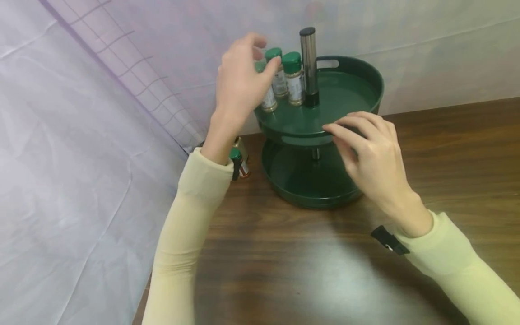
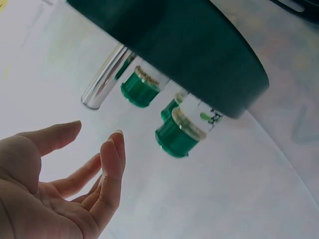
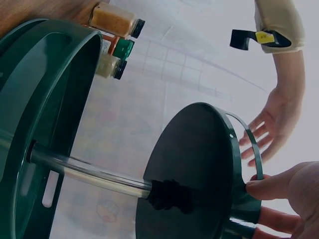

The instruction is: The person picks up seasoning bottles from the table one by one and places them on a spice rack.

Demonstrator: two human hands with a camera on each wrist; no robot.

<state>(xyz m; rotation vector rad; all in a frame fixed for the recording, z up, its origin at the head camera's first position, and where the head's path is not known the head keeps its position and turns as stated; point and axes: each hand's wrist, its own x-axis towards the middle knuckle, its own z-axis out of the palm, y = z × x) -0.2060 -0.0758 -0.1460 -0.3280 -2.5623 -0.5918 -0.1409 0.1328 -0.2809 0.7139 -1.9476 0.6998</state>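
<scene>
A green two-tier turntable tray (image 1: 345,88) has a shiny metal post (image 1: 309,63) through it. On its upper tier, left of the post, stand several green-capped spice jars (image 1: 295,81). My left hand (image 1: 242,74) hovers beside these jars with fingers loosely bent and nothing between them. In the left wrist view, that hand (image 2: 75,184) is apart from the green caps (image 2: 177,137). My right hand (image 1: 369,151) is at the upper tier's front rim. From the right wrist, its thumb (image 3: 274,186) shows on the underside by the handle slot, with fingers over the rim.
On the wooden table (image 1: 260,253), more spice jars (image 1: 243,167) stand left of the lower tier (image 1: 280,183), partly behind my left wrist. A pale sheet (image 1: 81,171) hangs along the left side, and another patterned one (image 1: 438,45) hangs behind the tray.
</scene>
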